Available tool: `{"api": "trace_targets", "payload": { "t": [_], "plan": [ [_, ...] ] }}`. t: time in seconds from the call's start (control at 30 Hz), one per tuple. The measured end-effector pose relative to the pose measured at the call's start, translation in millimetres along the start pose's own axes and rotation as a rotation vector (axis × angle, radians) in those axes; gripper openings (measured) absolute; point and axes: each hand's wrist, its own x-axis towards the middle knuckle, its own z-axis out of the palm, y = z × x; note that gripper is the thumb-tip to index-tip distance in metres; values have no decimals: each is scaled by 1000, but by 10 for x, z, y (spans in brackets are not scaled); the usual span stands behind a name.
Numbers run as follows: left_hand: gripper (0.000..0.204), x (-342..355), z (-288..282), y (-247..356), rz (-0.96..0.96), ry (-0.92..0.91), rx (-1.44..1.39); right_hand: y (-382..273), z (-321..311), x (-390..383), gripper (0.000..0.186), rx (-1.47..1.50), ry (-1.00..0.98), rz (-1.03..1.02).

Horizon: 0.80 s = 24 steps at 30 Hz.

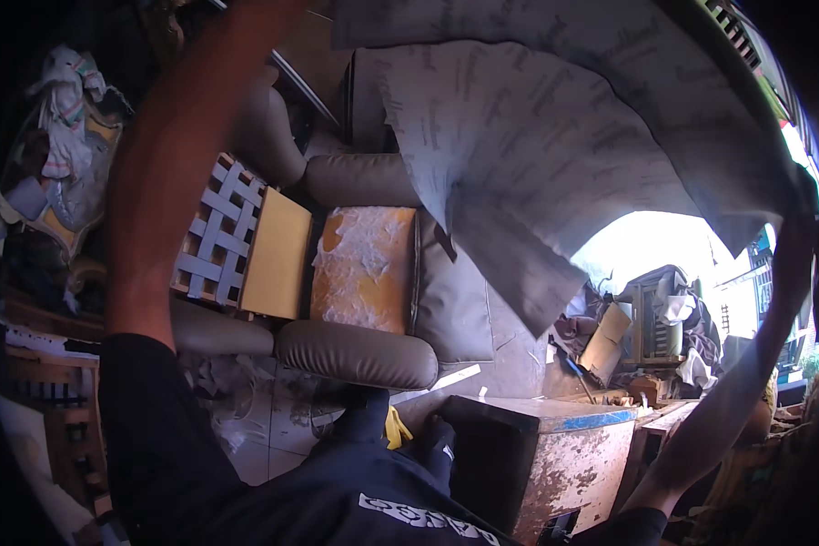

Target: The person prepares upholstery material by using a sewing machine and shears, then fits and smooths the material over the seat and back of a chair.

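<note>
Above the tiled floor [287, 426], the grey upholstery sheet [555, 136] hangs far right; its low, loose flap [514, 273] could snag the armchair [355, 355]. Left hand: out of view. Right hand [798, 198]: near the sheet, grip too dim to tell.

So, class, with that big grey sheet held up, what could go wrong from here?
The loose grey sheet could snag on the armchair, which its lower flap overlaps in view.
It also blocks part of the view, so something behind might get knocked.
The peeling cabinet stands near the person's legs; turning could mean a bump.
</note>
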Motion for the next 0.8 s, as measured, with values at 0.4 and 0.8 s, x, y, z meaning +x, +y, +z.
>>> {"api": "trace_targets", "payload": {
  "t": [0.4, 0.8],
  "plan": [
    [33, -3920, -723, 607, -822, -842, -56, -2560, 1292, -2494, 25, 912, -1131, -75],
    [35, -7404, 710, 610, -1402, -1550, -73, -3389, 3448, -5464, 53, 773, -1796, -104]
  ]
}}
